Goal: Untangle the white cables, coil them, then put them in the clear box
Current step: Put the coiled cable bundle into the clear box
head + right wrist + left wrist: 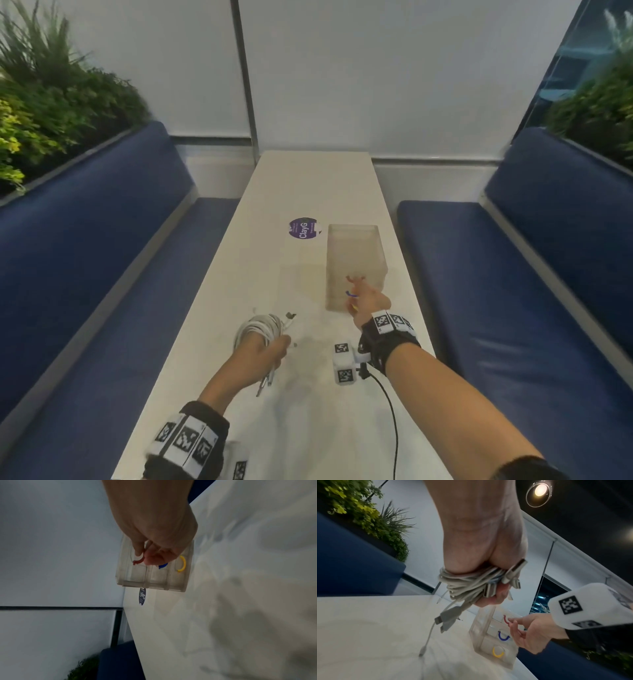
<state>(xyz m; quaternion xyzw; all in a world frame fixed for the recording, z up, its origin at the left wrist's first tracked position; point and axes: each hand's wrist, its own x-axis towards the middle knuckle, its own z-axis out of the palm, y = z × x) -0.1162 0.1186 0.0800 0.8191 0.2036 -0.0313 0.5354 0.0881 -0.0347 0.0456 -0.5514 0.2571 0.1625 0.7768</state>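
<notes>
The left hand (270,349) has its fingers (494,599) curled tight around the coiled cables (258,330), held above the tabletop (308,192), plugs hanging down. The right hand (371,305) pinches the red latch (138,560) of the box (356,246). I judge the step is opening it; next the coil goes in. The box's long axis runs away from the person

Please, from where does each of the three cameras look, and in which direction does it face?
Head: looks forward and down along the table; both forearms show.
Left wrist: looks along the left hand gripping the coiled white cables.
Right wrist: looks along the right hand at the red handle.
All views share the clear box.
</notes>
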